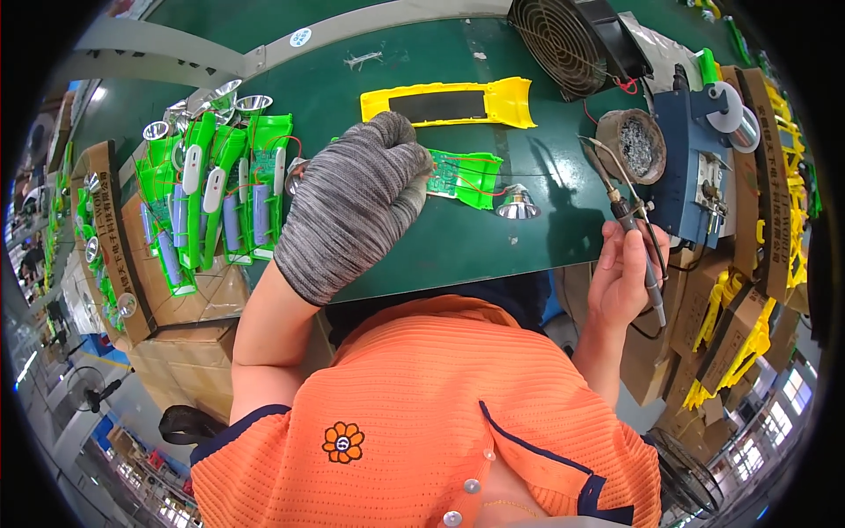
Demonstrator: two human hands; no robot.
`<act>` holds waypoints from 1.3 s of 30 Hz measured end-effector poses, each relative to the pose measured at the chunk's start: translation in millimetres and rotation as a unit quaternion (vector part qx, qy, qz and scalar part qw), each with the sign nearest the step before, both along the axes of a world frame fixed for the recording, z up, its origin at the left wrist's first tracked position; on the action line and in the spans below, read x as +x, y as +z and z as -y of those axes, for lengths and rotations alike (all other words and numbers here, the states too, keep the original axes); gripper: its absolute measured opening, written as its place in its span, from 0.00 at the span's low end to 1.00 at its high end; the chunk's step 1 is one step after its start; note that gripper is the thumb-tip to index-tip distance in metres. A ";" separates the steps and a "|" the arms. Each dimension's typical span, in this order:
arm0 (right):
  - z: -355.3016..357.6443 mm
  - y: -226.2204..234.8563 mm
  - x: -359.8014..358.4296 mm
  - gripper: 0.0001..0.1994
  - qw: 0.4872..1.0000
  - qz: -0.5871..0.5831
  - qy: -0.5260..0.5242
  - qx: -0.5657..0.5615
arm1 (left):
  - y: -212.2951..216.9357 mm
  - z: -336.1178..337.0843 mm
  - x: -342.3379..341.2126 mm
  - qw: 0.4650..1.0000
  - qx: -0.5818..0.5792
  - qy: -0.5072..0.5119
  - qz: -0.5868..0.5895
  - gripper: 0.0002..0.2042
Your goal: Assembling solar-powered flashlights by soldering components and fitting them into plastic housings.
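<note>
My left hand (pixel 356 202), in a grey striped knit glove, is closed over the left part of a green plastic housing (pixel 482 178) on the bench. Its fingers hide that end of the housing. A green circuit board (pixel 444 174) shows beside the fingertips, with red wires leading to a shiny cone-shaped reflector (pixel 518 204). My bare right hand (pixel 620 277) grips a soldering iron (pixel 627 220), its tip pointing up and away from me, apart from the board. Beyond the left hand lies a yellow plastic housing (pixel 510 103) with a dark strip along its middle.
Several green housings (pixel 211 189) with purple batteries, wires and reflectors pile up at left on cardboard. A black fan (pixel 559 44) stands at the far right of the green bench (pixel 431 251). Near the iron are a round pot (pixel 608 132) of grey scraps and a blue solder feeder (pixel 682 176).
</note>
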State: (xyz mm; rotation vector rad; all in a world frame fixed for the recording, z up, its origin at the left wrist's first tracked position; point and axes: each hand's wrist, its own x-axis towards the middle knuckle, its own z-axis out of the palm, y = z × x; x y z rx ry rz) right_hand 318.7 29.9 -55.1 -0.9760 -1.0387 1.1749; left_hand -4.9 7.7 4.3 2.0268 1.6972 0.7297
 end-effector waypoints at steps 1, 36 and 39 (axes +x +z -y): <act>-0.9 1.1 -1.0 0.10 1.000 -0.002 0.001 -0.013 | -0.2 -0.5 0.2 1.000 -0.002 0.000 0.000 0.07; -56.9 16.4 -70.9 0.09 0.985 -0.010 0.155 -0.074 | -16.7 -17.4 1.9 0.984 0.082 0.153 0.030 0.06; -40.4 12.7 -50.3 0.09 0.981 -0.061 0.163 -0.081 | -14.4 -20.5 0.5 0.992 -0.009 0.104 0.076 0.07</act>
